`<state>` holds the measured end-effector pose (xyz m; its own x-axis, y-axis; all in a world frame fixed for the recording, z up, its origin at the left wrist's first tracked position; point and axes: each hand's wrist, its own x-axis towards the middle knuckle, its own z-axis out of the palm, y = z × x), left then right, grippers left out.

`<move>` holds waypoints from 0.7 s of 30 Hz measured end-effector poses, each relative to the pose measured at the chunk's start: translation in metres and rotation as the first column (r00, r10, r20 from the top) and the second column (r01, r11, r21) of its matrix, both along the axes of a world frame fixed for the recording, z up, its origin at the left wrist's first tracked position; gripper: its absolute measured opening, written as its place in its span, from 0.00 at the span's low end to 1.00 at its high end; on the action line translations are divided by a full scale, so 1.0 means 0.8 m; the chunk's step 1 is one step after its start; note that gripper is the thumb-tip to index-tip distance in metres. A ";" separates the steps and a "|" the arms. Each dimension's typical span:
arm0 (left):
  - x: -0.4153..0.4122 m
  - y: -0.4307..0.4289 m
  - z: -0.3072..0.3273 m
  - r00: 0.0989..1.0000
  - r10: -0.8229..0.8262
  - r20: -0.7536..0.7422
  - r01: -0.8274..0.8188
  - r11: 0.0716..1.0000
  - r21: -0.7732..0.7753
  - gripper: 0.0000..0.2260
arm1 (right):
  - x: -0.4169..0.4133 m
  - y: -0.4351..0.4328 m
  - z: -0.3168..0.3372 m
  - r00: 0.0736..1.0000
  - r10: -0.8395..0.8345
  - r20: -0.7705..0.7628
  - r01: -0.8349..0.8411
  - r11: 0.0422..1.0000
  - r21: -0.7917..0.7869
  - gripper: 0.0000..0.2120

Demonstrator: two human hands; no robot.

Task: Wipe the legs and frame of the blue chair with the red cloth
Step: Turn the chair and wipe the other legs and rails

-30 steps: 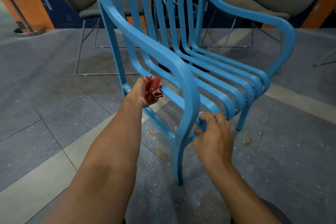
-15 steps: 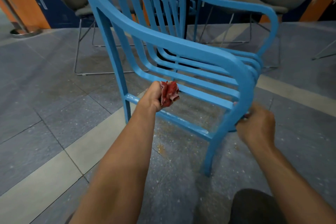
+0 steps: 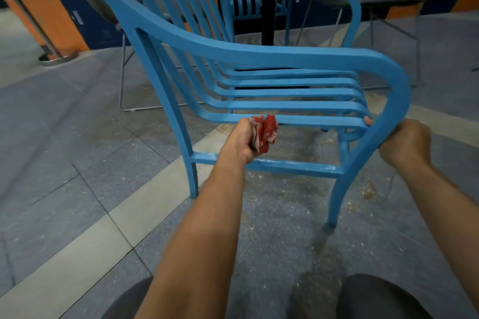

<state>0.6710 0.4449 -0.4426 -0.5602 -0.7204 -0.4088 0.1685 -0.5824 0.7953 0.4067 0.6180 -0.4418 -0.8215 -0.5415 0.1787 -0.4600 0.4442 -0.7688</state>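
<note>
Currently: left hand (image 3: 239,141) fisted on red cloth (image 3: 265,132), mid-frame at blue chair (image 3: 259,59) seat rail. Right hand (image 3: 404,144) grips front leg, frame right. Next, prob.: wipe lower crossbar (image 3: 285,164).

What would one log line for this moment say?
left hand: grips red cloth at seat slat | right hand: holds blue chair front leg | lower rail: dusty

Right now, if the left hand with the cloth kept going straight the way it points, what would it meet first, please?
Probably the nearest seat slat of the blue chair: the left hand points up and forward, and the red cloth already looks level with that slat's edge, though the depth is unclear.
</note>
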 end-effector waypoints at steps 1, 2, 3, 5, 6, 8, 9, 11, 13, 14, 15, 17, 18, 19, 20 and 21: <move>0.004 0.004 0.001 0.998 -0.036 0.053 0.036 0.999 -0.001 0.22 | -0.003 -0.003 0.004 1.000 -0.003 0.022 0.003 1.000 -0.006 0.17; 0.012 0.009 0.003 0.993 -0.060 0.106 0.059 0.998 0.011 0.20 | -0.006 -0.005 0.007 1.000 0.006 0.018 -0.006 1.000 0.001 0.17; 0.021 0.015 0.004 0.989 -0.060 0.138 0.056 0.998 0.034 0.16 | -0.007 -0.003 0.010 1.000 0.013 0.010 -0.013 1.000 0.024 0.15; 0.051 0.030 0.003 0.994 -0.031 0.105 0.023 0.997 0.073 0.14 | -0.007 0.002 0.011 1.000 -0.016 0.027 0.016 1.000 -0.006 0.13; 0.068 0.039 0.000 0.997 -0.006 0.078 -0.001 0.996 0.087 0.16 | -0.005 0.006 0.011 0.996 -0.041 0.082 0.049 0.994 -0.097 0.14; 0.099 0.055 -0.005 0.997 0.068 0.038 -0.072 0.992 0.099 0.15 | 0.013 0.012 0.017 0.964 -0.056 0.259 0.156 0.911 -0.383 0.14; 0.114 0.059 -0.007 0.991 0.133 0.020 -0.135 0.986 0.103 0.12 | 0.026 0.012 0.021 0.947 -0.078 0.311 0.230 0.842 -0.488 0.12; 0.140 0.060 -0.010 0.966 0.257 0.030 -0.258 0.964 0.058 0.10 | 0.063 0.012 0.030 0.937 -0.143 0.317 0.311 0.755 -0.578 0.12; 0.156 0.052 -0.012 0.925 0.337 0.177 -0.319 0.940 -0.124 0.15 | 0.105 0.018 0.038 0.946 -0.301 0.123 0.312 0.735 -0.603 0.19; 0.161 0.048 -0.012 0.873 0.389 0.294 -0.324 0.913 -0.246 0.16 | 0.124 0.022 0.039 0.933 -0.357 -0.050 0.249 0.739 -0.626 0.20; 0.164 0.041 -0.015 0.784 0.460 0.416 -0.307 0.871 -0.385 0.16 | 0.140 0.025 0.039 0.896 -0.374 -0.241 0.143 0.754 -0.641 0.20; 0.167 0.029 -0.024 0.555 0.619 0.555 -0.131 0.725 -0.677 0.16 | 0.170 0.027 0.047 0.795 -0.328 -0.510 -0.058 0.797 -0.601 0.20; 0.167 0.023 -0.031 0.487 0.678 0.550 0.004 0.629 -0.778 0.18 | 0.183 0.023 0.053 0.765 -0.283 -0.578 -0.135 0.808 -0.574 0.20; 0.168 0.018 -0.040 0.462 0.719 0.519 0.117 0.530 -0.840 0.19 | 0.195 0.018 0.062 0.743 -0.237 -0.626 -0.200 0.814 -0.546 0.20; 0.168 0.015 -0.048 0.456 0.746 0.486 0.200 0.446 -0.872 0.19 | 0.206 0.011 0.072 0.719 -0.199 -0.666 -0.254 0.817 -0.518 0.20; 0.168 0.011 -0.057 0.446 0.769 0.458 0.274 0.369 -0.888 0.18 | 0.216 0.001 0.083 0.697 -0.165 -0.698 -0.299 0.818 -0.491 0.20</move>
